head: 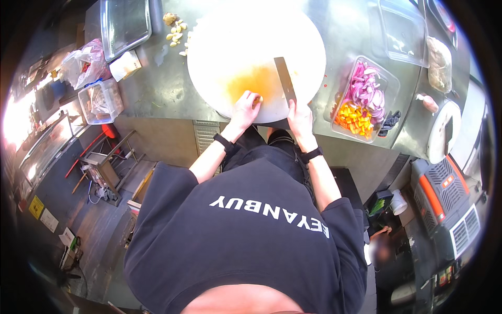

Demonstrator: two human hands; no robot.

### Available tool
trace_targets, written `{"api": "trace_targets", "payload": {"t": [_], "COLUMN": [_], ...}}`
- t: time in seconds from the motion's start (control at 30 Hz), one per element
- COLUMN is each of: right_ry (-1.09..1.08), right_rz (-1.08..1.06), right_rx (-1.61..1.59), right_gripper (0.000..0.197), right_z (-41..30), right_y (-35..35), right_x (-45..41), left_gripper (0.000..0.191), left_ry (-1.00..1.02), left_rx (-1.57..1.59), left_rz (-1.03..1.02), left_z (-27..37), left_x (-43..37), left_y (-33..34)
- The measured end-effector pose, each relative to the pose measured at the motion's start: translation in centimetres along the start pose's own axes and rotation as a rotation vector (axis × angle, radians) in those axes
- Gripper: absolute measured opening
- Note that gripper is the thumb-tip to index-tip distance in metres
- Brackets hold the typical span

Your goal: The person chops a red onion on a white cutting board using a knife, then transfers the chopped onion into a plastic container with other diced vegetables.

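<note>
A large round white cutting board, with an orange stain on its near part, lies on the steel counter. At its near edge my left hand holds a small yellowish-brown piece of food, whose kind I cannot tell. My right hand is closed around the handle of a cleaver, its blade pointing away from me over the board. Pale peeled cloves, apparently garlic, lie left of the board beside a brown knobbly piece. To the right, a clear plastic container holds sliced red onion and diced orange pepper.
Empty-looking clear trays stand at both sides. A lidded plastic box and plastic bag are at left. At right are a smaller white board with a dark-bladed knife, and a dark crumpled cloth. Another person is at lower right.
</note>
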State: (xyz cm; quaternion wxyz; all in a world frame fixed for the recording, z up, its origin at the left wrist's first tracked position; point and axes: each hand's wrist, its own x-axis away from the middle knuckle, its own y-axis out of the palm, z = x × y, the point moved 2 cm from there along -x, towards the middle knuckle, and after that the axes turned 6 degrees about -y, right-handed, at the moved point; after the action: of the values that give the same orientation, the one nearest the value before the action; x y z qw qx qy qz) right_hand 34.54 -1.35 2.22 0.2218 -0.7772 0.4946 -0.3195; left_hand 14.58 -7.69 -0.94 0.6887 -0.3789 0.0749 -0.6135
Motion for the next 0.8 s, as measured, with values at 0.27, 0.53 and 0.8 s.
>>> {"api": "trace_targets", "payload": {"t": [0.27,0.53,0.8], "right_ry": [-0.07,-0.036,-0.039], "right_rz": [-0.072,0.058,0.002], "right_rx": [-0.013,-0.082,-0.033], "right_gripper": [0.019,0.017,0.017], "right_z": [0.8,1.0,1.5], "right_y": [1.0,1.2,0.5], "right_x": [1.4,1.8,1.8], "left_gripper": [0.015,0.022,0.026], "left_ry": [0.021,-0.005,0.024], "left_rx": [0.025,-0.133,-0.309], "left_rz": [0.058,0.071,0.066], "left_z": [2.6,3.7,4.7], "left_x": [-1.7,-1.8,-2.6], "left_y": [1.9,2.8,2.7]}}
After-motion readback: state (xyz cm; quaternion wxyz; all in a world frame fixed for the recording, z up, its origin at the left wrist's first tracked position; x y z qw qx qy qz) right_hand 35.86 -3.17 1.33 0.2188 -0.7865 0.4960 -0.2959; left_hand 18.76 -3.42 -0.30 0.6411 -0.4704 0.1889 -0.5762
